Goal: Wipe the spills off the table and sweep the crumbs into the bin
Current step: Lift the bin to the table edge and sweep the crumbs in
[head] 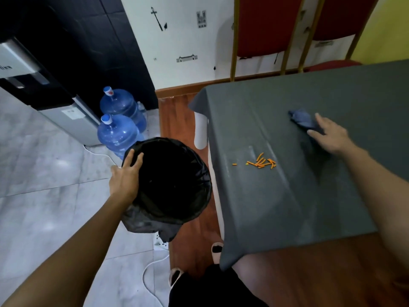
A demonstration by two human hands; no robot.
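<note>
A round bin [141,220] lined with a black plastic bag is seen at the centre left of the frame, just beside the left edge of a table [287,207] draped in a dark grey cover. Its inside is too dark for contents to be made out, and its base is hidden. Its left rim is gripped by the left hand [126,173], with the fingers hooked over the edge and the thumb kept outside. Thin orange crumbs [262,162] are scattered on the cover at mid-frame, near the bin-side edge. At the centre right, a crumpled dark blue cloth [302,119] is pressed to the table by the right hand [329,135], its fingers laid out straight; the cloth's near part is hidden under them. Faint pale streaks are seen near the crumbs, but whether they are wet cannot be told. Two blue water bottles [117,134] are set at the upper left beside a grey dispenser [66,116], which is cut off by the frame edge.
</note>
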